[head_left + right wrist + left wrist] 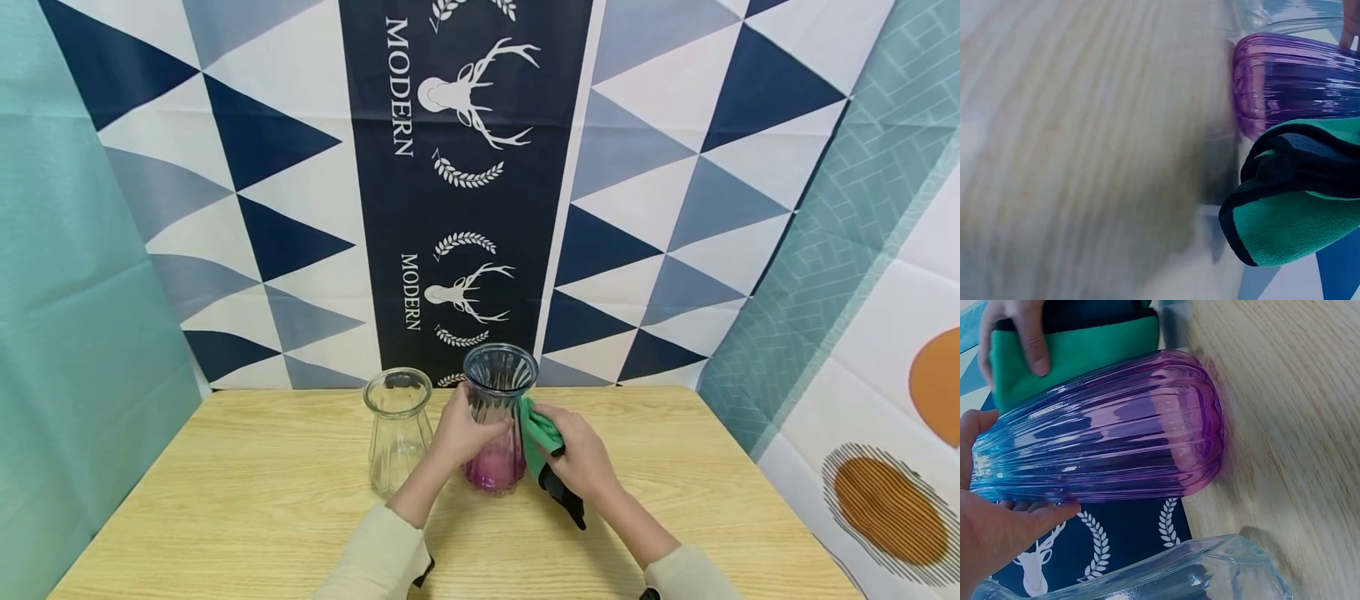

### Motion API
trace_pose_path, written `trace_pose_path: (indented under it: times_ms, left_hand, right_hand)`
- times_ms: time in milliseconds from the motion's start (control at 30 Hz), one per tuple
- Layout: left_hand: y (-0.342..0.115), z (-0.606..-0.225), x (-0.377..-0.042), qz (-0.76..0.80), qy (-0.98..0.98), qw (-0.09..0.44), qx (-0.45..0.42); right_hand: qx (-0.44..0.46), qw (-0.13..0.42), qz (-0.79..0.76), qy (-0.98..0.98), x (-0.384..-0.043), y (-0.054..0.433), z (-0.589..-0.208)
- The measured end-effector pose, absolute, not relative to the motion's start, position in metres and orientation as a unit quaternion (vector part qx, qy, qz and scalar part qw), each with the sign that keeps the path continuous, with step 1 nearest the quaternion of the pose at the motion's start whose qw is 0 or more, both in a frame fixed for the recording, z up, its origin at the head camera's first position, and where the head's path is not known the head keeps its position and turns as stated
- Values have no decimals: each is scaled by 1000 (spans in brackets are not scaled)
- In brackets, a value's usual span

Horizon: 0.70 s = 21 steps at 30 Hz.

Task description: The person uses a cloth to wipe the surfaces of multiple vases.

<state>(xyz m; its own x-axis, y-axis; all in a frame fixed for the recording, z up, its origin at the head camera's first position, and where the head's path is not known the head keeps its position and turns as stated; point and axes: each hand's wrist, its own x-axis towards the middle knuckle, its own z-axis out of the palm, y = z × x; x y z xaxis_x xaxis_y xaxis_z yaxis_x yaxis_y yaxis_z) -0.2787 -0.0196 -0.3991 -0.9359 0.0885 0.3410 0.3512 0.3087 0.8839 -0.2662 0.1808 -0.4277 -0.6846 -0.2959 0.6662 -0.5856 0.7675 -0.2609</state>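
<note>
A ribbed glass vase [497,467], blue at the flared rim and purple-pink at the base, stands upright on the table. My left hand [467,429] grips it around the upper part from the left; in the left wrist view the thumb and fingers [1054,515] wrap its bluish neck. On the other side my right hand [577,450] holds a folded green cloth [540,429] with black edging against the vase's side. The cloth [1297,225] hangs down beside the purple base in the right wrist view, where my right hand is out of sight.
A clear glass vase [390,458] stands just left of the coloured one, partly behind my left forearm. The wooden table [262,483] reaches back to a patterned curtain [300,208], with teal fabric [82,333] hanging at the left side.
</note>
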Motion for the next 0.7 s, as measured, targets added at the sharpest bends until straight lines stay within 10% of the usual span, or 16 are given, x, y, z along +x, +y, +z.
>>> trace_pose_path:
  times_ms: [700]
  left_hand:
    - [-19,-397,-276,-546,-817,132,-127]
  right_hand:
    - [283,367,209,-861,-260,178,-426]
